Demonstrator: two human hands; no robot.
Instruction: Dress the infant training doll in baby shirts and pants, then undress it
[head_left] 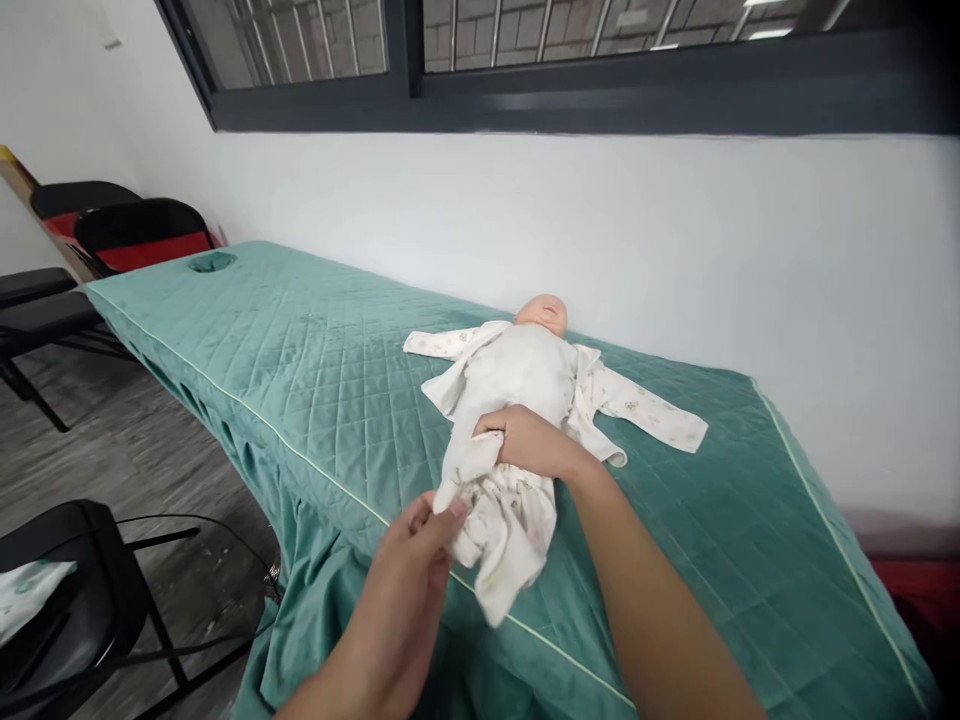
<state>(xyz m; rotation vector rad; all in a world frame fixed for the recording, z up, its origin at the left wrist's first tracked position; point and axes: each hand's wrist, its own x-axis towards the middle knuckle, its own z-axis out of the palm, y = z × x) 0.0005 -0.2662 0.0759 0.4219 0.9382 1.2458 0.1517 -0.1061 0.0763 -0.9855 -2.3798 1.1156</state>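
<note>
A baby doll lies on its back on a green quilted massage table, head toward the wall. It wears a white printed romper, sleeves spread out to both sides. My left hand pinches the cloth of the romper's left leg near the table's front edge. My right hand is closed on the romper at the doll's lower body, fingers curled into the fabric. The doll's legs are hidden inside the bunched cloth.
The table has a face hole at its far left end and stands against a white wall under a dark-framed window. Black chairs stand at the left; another chair with a cloth on it is at lower left.
</note>
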